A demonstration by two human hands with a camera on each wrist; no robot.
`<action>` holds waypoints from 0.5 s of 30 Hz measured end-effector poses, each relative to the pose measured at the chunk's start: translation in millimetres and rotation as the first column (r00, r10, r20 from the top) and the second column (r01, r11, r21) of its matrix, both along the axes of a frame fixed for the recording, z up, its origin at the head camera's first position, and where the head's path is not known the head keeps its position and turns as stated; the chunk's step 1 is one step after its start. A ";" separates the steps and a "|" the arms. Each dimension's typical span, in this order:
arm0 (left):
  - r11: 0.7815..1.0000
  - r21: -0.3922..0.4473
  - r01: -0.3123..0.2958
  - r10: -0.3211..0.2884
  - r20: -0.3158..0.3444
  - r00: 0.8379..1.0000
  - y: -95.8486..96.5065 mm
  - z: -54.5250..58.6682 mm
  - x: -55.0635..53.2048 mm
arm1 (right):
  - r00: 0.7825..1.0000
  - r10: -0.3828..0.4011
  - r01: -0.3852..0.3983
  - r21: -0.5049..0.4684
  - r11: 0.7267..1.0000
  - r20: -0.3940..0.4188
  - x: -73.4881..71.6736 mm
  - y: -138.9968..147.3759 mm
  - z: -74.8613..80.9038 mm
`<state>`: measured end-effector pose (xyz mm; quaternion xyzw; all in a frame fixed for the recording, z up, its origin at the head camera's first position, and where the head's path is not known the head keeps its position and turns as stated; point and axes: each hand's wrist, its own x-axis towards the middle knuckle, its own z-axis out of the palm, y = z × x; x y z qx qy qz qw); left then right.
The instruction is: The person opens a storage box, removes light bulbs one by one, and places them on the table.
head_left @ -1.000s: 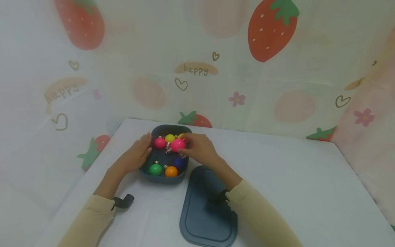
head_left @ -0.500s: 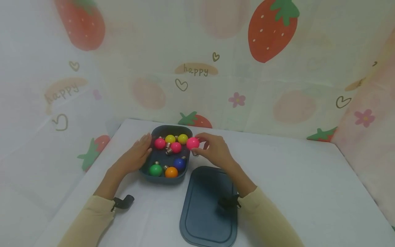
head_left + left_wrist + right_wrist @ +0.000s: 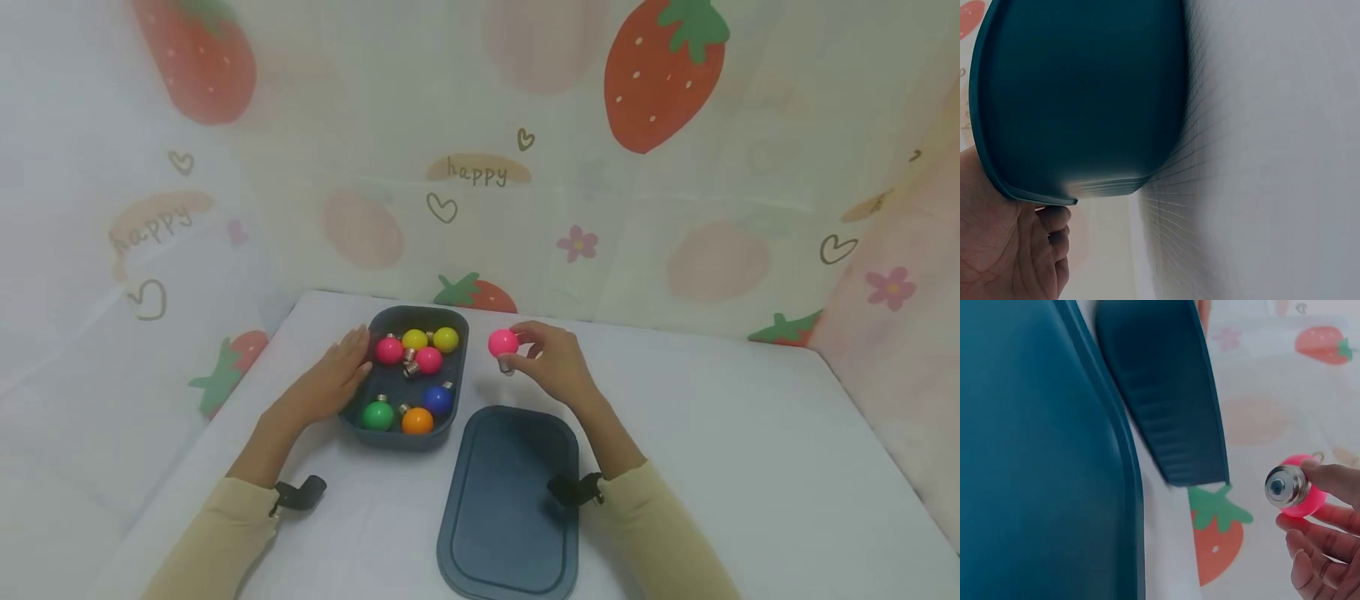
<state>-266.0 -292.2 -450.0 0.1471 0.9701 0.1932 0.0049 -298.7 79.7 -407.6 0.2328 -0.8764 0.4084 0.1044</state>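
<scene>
Got a pink bulb (image 3: pixel 502 343) pinched between the thumb and fingers of the right hand (image 3: pixel 558 362), held up over the worktop (image 3: pixel 735 467) a little to the right of a dark blue-grey container (image 3: pixel 397 439) and clear of its rim. Glass end up, silver screw base (image 3: pixel 506 366) pointing down at a bit of a slant. Pretty good look at the metal tip from the right wrist view, with the thumb on one side and fingers on the other. Not gripping anything with the left hand (image 3: pixel 339 373), just resting it along the container's left wall, fingers straight. Can't really tell from the left wrist view how much of the palm touches. Counting seven more in the container: two other pink bulbs (image 3: pixel 429 360) and a pair of yellow bulbs (image 3: pixel 446 340) bunched toward the far end, then a blue bulb (image 3: pixel 437 401), an orange bulb (image 3: pixel 417 421) and a green bulb (image 3: pixel 378 416) at the near end. Also spotted a matching lid (image 3: pixel 498 517) lying flat on the worktop, closer to the person and right of the container, partly blocked by a black wrist camera (image 3: pixel 574 490). Behind everything, a strawberry-print backdrop (image 3: pixel 615 208) with hearts and "happy" on it.
</scene>
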 end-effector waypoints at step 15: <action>1.000 0.019 -0.002 0.002 0.010 1.000 2.8 2.5 2.7 | 0.985 -0.111 0.116 -0.035 0.993 0.129 -18.5 24.7 -13.4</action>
